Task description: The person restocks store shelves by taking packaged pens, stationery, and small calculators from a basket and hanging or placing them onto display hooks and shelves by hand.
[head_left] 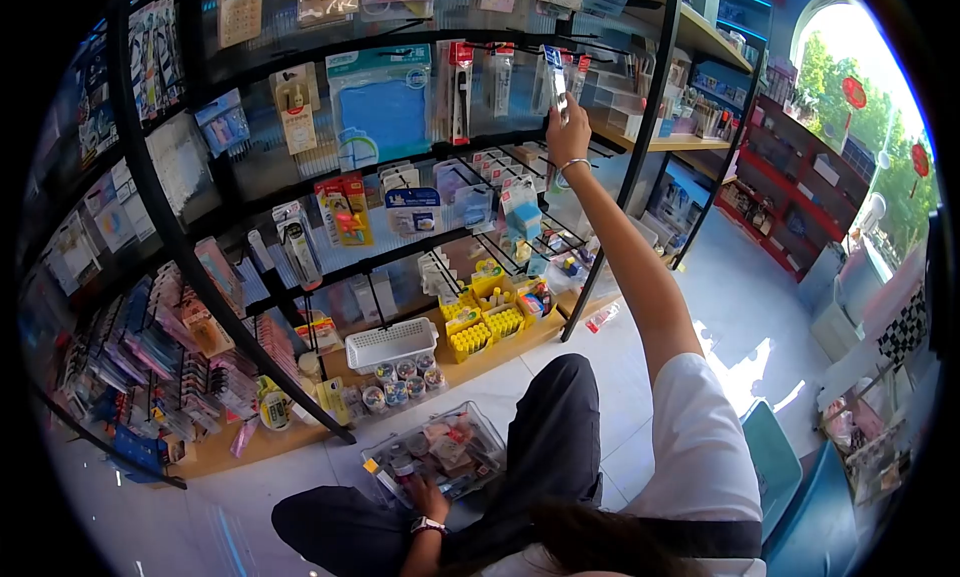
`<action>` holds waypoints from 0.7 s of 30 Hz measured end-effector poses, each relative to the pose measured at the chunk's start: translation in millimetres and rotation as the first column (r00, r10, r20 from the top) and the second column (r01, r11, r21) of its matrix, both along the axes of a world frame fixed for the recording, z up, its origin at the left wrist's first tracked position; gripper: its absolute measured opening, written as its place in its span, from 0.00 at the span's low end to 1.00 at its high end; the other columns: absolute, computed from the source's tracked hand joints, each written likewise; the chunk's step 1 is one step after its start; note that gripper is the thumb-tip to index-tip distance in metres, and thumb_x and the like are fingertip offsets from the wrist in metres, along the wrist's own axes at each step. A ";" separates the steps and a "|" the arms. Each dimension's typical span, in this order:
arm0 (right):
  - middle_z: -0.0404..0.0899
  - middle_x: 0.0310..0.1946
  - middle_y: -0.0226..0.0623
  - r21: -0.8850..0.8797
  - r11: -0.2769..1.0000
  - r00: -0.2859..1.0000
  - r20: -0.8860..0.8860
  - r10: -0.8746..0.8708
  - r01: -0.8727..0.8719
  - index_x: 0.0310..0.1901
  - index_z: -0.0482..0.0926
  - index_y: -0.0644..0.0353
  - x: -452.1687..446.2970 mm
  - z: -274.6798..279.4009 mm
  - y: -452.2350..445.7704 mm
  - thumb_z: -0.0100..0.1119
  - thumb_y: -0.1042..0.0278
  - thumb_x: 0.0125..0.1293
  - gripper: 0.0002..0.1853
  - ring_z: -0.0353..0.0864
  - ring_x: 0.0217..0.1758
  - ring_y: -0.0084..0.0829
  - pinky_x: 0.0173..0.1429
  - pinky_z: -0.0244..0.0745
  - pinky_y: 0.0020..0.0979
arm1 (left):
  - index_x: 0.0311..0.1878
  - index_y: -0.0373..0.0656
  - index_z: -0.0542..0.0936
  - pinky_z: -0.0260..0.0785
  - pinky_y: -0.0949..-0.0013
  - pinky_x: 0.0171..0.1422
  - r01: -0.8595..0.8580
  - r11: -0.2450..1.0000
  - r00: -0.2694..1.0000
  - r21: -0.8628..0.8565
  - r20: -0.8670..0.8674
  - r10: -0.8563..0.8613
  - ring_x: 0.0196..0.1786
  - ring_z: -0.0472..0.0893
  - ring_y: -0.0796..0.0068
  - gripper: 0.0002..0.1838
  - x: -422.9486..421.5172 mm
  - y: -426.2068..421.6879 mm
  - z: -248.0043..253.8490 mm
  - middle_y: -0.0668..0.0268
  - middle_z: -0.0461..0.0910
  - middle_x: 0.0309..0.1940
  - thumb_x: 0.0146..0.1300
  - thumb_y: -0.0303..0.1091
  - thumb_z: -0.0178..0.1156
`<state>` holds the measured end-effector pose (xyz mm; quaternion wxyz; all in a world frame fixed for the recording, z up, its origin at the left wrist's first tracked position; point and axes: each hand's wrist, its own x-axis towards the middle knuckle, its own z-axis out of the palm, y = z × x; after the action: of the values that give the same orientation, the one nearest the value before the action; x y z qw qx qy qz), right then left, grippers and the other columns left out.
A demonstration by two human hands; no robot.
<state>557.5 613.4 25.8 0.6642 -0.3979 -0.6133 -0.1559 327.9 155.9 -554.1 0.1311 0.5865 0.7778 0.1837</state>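
Observation:
My right hand [567, 130] is raised to the upper rack, its fingers closed on the lower part of a narrow blue-and-white carded pack [553, 69] at the end of a display hook. What the pack contains is too small to make out. Low down, my left hand [430, 501] is at the near edge of a clear plastic bin [495, 432] on the floor, fingers curled at its rim. Mixed packaged goods [448, 447] fill the bin. A red carded pen [460, 92] and a large blue pouch [382, 107] hang left of my right hand.
Black rack posts [648, 87] frame the hanging goods. Yellow boxes of glue sticks [485, 327] and a white basket [392, 345] stand on the bottom shelf. A small pack [603, 317] lies on the floor. Teal bins [772, 457] are at my right, a red shelf [790, 187] beyond.

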 end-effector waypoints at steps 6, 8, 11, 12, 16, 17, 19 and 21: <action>0.73 0.42 0.54 0.016 1.000 1.000 -0.002 -0.013 0.013 0.52 0.70 0.68 -4.1 4.1 9.9 0.52 0.70 0.60 0.19 0.72 0.45 0.52 0.50 0.67 0.43 | 0.55 0.36 0.66 0.50 0.49 0.68 -0.018 0.999 0.994 0.028 0.112 0.014 0.65 0.56 0.39 0.36 -0.9 0.9 -17.6 0.38 0.55 0.62 0.40 0.32 0.69; 0.73 0.42 0.54 0.009 1.000 1.000 0.017 -0.013 0.013 0.52 0.70 0.68 -5.0 1.9 11.4 0.52 0.70 0.60 0.19 0.72 0.45 0.52 0.50 0.67 0.43 | 0.56 0.36 0.65 0.50 0.49 0.68 -0.008 0.999 0.991 0.043 0.132 0.002 0.65 0.55 0.38 0.36 0.0 -0.5 -14.7 0.36 0.54 0.62 0.41 0.32 0.68; 0.74 0.40 0.55 0.015 1.000 1.000 -0.002 -0.025 0.026 0.51 0.71 0.69 -7.4 1.4 10.4 0.53 0.70 0.59 0.19 0.74 0.43 0.53 0.49 0.68 0.43 | 0.57 0.36 0.63 0.51 0.49 0.68 -0.026 0.999 0.992 0.039 0.122 0.021 0.65 0.54 0.36 0.39 1.8 1.2 -12.0 0.34 0.52 0.62 0.39 0.32 0.70; 0.74 0.40 0.55 0.015 1.000 1.000 -0.002 -0.024 0.024 0.51 0.71 0.69 -7.0 1.1 11.1 0.53 0.70 0.59 0.19 0.74 0.43 0.53 0.49 0.68 0.43 | 0.58 0.37 0.63 0.51 0.49 0.68 -0.046 0.998 0.990 0.030 0.138 0.042 0.65 0.55 0.36 0.38 2.6 1.0 -10.1 0.35 0.53 0.62 0.41 0.32 0.68; 0.74 0.42 0.55 -0.040 0.999 1.000 -0.007 -0.017 0.017 0.51 0.72 0.68 -10.1 -0.8 4.8 0.53 0.70 0.59 0.19 0.73 0.45 0.53 0.49 0.68 0.43 | 0.59 0.39 0.63 0.53 0.48 0.66 -0.076 0.997 0.990 0.011 0.116 0.074 0.64 0.56 0.37 0.37 4.0 -0.7 -9.6 0.36 0.54 0.62 0.42 0.32 0.66; 0.74 0.42 0.55 -0.017 1.000 1.000 -0.001 -0.019 0.019 0.51 0.72 0.68 -10.7 0.1 5.5 0.53 0.70 0.59 0.19 0.73 0.45 0.52 0.50 0.68 0.43 | 0.59 0.39 0.63 0.53 0.48 0.66 -0.078 0.997 0.990 0.013 0.119 0.076 0.64 0.56 0.37 0.37 4.7 0.8 -11.4 0.36 0.54 0.62 0.42 0.32 0.66; 0.74 0.43 0.55 0.006 1.000 1.000 0.006 -0.021 0.021 0.51 0.72 0.68 -10.1 0.0 5.9 0.52 0.70 0.59 0.19 0.73 0.46 0.52 0.50 0.68 0.43 | 0.58 0.40 0.63 0.59 0.49 0.62 -0.068 0.996 0.996 0.052 0.062 0.064 0.60 0.62 0.39 0.37 4.2 -1.0 -15.8 0.37 0.58 0.60 0.42 0.33 0.66; 0.74 0.43 0.55 -0.034 0.999 1.000 -0.004 -0.026 0.026 0.52 0.71 0.68 -11.5 1.3 2.6 0.52 0.70 0.59 0.19 0.72 0.47 0.52 0.51 0.67 0.42 | 0.57 0.39 0.63 0.62 0.50 0.59 -0.072 0.997 0.994 0.039 0.081 0.069 0.57 0.65 0.40 0.37 4.8 -0.8 -11.7 0.38 0.60 0.57 0.42 0.33 0.67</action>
<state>546.0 616.0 27.1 0.6568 -0.4175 -0.6090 -0.1532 332.8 155.1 -565.7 0.1433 0.5534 0.7883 0.2277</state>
